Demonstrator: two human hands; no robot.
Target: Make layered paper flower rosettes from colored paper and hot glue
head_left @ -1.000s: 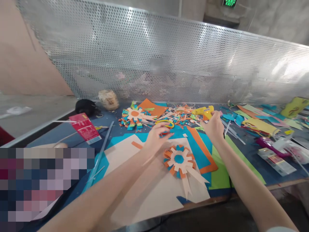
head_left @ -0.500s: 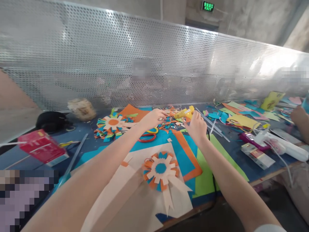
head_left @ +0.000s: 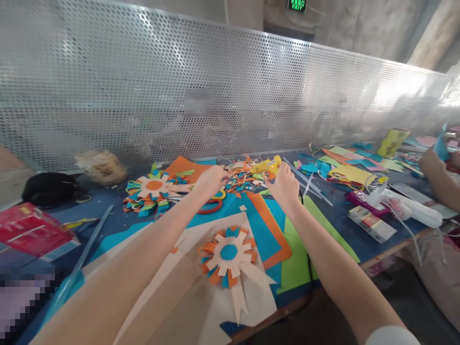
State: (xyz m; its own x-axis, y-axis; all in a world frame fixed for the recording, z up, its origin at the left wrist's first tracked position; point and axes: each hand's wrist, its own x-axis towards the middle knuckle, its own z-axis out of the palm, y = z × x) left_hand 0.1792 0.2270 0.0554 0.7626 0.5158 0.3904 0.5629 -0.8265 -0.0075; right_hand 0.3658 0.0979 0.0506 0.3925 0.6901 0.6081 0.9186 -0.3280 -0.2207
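My right hand (head_left: 286,186) is wrapped round a yellow glue gun (head_left: 265,166), its nozzle toward the left over a heap of paper scraps (head_left: 240,178). Facing it across the scraps, my left hand (head_left: 212,180) has its fingers drawn together; anything between them is too small to make out. Scissors (head_left: 211,207) with red and yellow handles lie partly under my left wrist. Closer to me, a paper rosette (head_left: 229,252) with a blue centre and two pale tails rests on a pale sheet (head_left: 258,292). A second, orange-centred rosette (head_left: 154,186) lies left of my left hand.
Orange, blue and green sheets (head_left: 305,258) are layered under my forearms. Clear glue sticks (head_left: 314,188) lie right of the gun. A red box (head_left: 32,230), black cap (head_left: 48,188) and jar (head_left: 100,166) stand left. A perforated metal panel (head_left: 230,96) borders the back.
The whole view has shifted slightly, so things appear farther left. My hands keep nearly the same places over the scraps, and the glue gun stays in my right hand.
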